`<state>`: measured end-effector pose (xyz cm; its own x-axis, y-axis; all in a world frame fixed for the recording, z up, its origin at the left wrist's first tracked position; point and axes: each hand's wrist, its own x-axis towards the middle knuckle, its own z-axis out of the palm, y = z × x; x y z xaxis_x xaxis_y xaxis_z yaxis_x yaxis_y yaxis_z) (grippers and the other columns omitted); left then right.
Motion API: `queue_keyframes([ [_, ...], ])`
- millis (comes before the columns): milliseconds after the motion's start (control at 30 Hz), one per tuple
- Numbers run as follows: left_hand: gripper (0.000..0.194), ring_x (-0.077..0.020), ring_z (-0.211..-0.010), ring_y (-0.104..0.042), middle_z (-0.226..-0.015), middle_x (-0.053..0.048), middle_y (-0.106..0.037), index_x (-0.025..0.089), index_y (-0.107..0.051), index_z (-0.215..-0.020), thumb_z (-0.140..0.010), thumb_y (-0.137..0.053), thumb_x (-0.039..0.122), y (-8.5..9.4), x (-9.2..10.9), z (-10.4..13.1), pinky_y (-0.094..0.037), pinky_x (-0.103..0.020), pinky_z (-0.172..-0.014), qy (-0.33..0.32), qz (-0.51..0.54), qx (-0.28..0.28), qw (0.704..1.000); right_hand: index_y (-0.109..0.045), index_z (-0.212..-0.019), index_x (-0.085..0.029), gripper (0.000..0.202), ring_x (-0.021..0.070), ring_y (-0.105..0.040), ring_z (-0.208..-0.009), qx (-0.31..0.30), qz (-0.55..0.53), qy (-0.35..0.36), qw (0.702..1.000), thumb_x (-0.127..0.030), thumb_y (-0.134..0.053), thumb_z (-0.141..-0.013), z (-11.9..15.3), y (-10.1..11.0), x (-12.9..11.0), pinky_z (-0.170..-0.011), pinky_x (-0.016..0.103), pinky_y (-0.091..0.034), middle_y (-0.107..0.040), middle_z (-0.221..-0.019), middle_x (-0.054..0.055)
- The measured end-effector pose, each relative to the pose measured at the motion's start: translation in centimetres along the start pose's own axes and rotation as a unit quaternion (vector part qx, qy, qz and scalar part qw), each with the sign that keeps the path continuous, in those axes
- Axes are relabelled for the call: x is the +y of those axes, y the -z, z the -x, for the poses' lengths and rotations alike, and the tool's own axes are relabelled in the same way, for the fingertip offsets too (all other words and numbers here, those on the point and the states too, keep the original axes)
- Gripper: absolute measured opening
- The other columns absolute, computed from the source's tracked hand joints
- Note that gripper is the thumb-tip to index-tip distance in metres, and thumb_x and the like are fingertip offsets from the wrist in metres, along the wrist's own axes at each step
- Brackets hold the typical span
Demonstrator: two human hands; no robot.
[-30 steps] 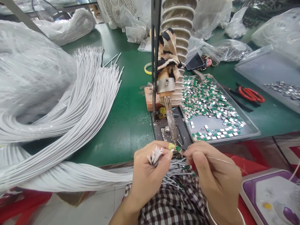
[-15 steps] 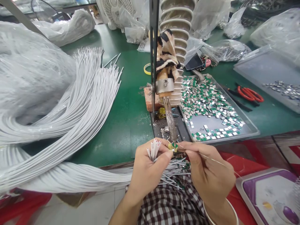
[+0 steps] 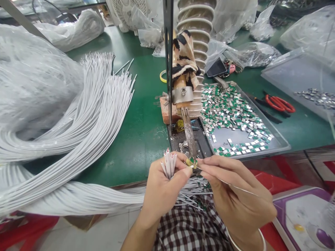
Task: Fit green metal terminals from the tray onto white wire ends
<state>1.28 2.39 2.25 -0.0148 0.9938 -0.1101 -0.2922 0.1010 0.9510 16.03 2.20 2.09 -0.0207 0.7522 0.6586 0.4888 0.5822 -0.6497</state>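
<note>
My left hand (image 3: 162, 190) is closed round a few short white cables (image 3: 169, 165) whose ends stick up with reddish tips. Its thumb and index finger also pinch a small green circuit board (image 3: 193, 160), with something yellow at the fingertip. Directly above the board is the tip of a fixed soldering iron (image 3: 188, 136); whether they touch I cannot tell. My right hand (image 3: 240, 195) pinches a thin solder wire (image 3: 237, 187), its end close to the board. More white cables with green boards (image 3: 195, 191) lie across the lap, partly hidden by my hands.
Long bundles of white cables (image 3: 104, 118) cover the left of the green table. To the right stand a tray (image 3: 281, 144) of small boards, red-handled pliers (image 3: 280, 103) and a bin (image 3: 290, 69) of metal parts. A ribbed duct (image 3: 195, 21) rises behind the iron.
My right hand has shifted slightly right, its fingers straighter along the solder wire. The white cables in my left hand have tilted and fanned a little. The board stays under the iron tip.
</note>
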Motion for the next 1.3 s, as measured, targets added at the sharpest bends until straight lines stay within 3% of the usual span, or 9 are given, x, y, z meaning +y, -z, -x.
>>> queue_keyframes([
  [200, 0.019, -0.0091, -0.067, -0.053, -0.080, 0.003, -0.064, 0.018, -0.060, -0.063, -0.079, -0.063, 0.009, 0.1, -0.1, 0.3, -0.042, -0.020, -0.064, 0.017, -0.024, -0.011, 1.000, -0.070, -0.096, -0.022, 0.027, 0.0152, -0.070, -0.082, -0.010, -0.059, -0.044, 0.997, 0.000, -0.064, -0.081, 0.0, 0.2, -0.1, -0.073, 0.029, -0.061, -0.074, -0.089, 0.001],
  [333, 0.021, -0.0107, -0.070, -0.055, -0.079, 0.002, -0.064, 0.018, -0.058, -0.063, -0.080, -0.060, 0.006, -0.1, -0.2, 0.5, -0.042, -0.021, -0.065, -0.016, -0.089, -0.017, 0.996, -0.068, -0.103, -0.022, 0.027, 0.0117, -0.068, -0.070, -0.037, -0.052, -0.122, 0.990, -0.004, -0.054, -0.089, 0.2, 0.1, 0.0, -0.068, 0.026, -0.058, -0.071, -0.079, -0.001],
  [567, 0.018, -0.0157, -0.085, -0.061, -0.094, -0.003, -0.066, 0.020, -0.064, -0.084, -0.096, -0.051, 0.016, 1.1, -0.4, 1.9, -0.044, -0.026, -0.078, -0.052, -0.216, -0.142, 0.965, -0.065, -0.087, -0.022, 0.014, 0.0138, -0.066, -0.072, -0.084, -0.112, -0.179, 0.974, -0.009, -0.065, -0.084, 0.3, 1.2, 0.4, -0.064, 0.025, -0.054, -0.068, -0.081, 0.000],
  [700, 0.026, -0.0168, -0.088, -0.061, -0.093, -0.005, -0.064, 0.019, -0.063, -0.080, -0.099, -0.046, 0.019, 1.6, -0.7, 2.2, -0.043, -0.026, -0.079, -0.043, -0.244, -0.150, 0.957, -0.061, -0.082, -0.022, 0.013, 0.0142, -0.064, -0.075, -0.159, -0.101, -0.158, 0.969, -0.009, -0.064, -0.083, 0.0, 2.2, 0.5, -0.070, 0.027, -0.053, -0.065, -0.077, 0.000],
  [867, 0.022, -0.0170, -0.082, -0.059, -0.089, -0.006, -0.065, 0.017, -0.064, -0.084, -0.098, -0.046, 0.016, 1.0, -0.8, 2.2, -0.043, -0.026, -0.074, -0.027, -0.235, -0.226, 0.945, -0.067, -0.092, -0.019, 0.011, 0.0134, -0.063, -0.076, -0.192, -0.151, -0.093, 0.965, -0.010, -0.066, -0.085, 0.0, 2.0, 0.1, -0.067, 0.026, -0.054, -0.068, -0.080, 0.002],
  [1000, 0.017, -0.0204, -0.089, -0.060, -0.097, -0.008, -0.065, 0.017, -0.069, -0.091, -0.094, -0.059, 0.030, 1.0, -0.8, 2.5, -0.044, -0.028, -0.080, -0.033, -0.205, -0.175, 0.963, -0.066, -0.087, -0.018, 0.014, 0.0122, -0.061, -0.071, -0.184, -0.160, -0.097, 0.965, -0.005, -0.062, -0.084, 0.1, 1.6, -0.2, -0.062, 0.025, -0.053, -0.067, -0.075, 0.001],
  [1100, 0.026, -0.0172, -0.074, -0.055, -0.080, -0.004, -0.060, 0.018, -0.068, -0.083, -0.091, -0.062, 0.042, 0.9, -1.0, 2.7, -0.041, -0.026, -0.068, -0.049, -0.190, -0.113, 0.974, -0.065, -0.085, -0.019, 0.015, 0.0131, -0.061, -0.068, -0.160, -0.154, -0.099, 0.970, -0.005, -0.063, -0.082, 0.2, 1.3, -0.3, -0.060, 0.027, -0.053, -0.067, -0.072, 0.001],
  [1200, 0.031, -0.0131, -0.061, -0.044, -0.065, 0.002, -0.049, 0.018, -0.063, -0.072, -0.090, -0.063, 0.043, 0.8, -1.3, 2.7, -0.034, -0.025, -0.057, -0.046, -0.170, -0.082, 0.981, -0.065, -0.084, -0.020, 0.015, 0.0141, -0.062, -0.065, -0.132, -0.158, -0.111, 0.972, -0.006, -0.064, -0.080, 0.5, 1.1, -0.4, -0.058, 0.028, -0.053, -0.068, -0.071, 0.000],
  [1300, 0.029, -0.0125, -0.061, -0.044, -0.065, 0.002, -0.047, 0.018, -0.061, -0.069, -0.087, -0.068, 0.039, 0.7, -1.6, 2.6, -0.034, -0.025, -0.057, -0.048, -0.140, -0.069, 0.987, -0.068, -0.085, -0.021, 0.015, 0.0139, -0.063, -0.064, -0.119, -0.167, -0.133, 0.970, -0.006, -0.065, -0.081, 0.6, 1.2, -0.5, -0.057, 0.027, -0.053, -0.069, -0.071, 0.001],
])
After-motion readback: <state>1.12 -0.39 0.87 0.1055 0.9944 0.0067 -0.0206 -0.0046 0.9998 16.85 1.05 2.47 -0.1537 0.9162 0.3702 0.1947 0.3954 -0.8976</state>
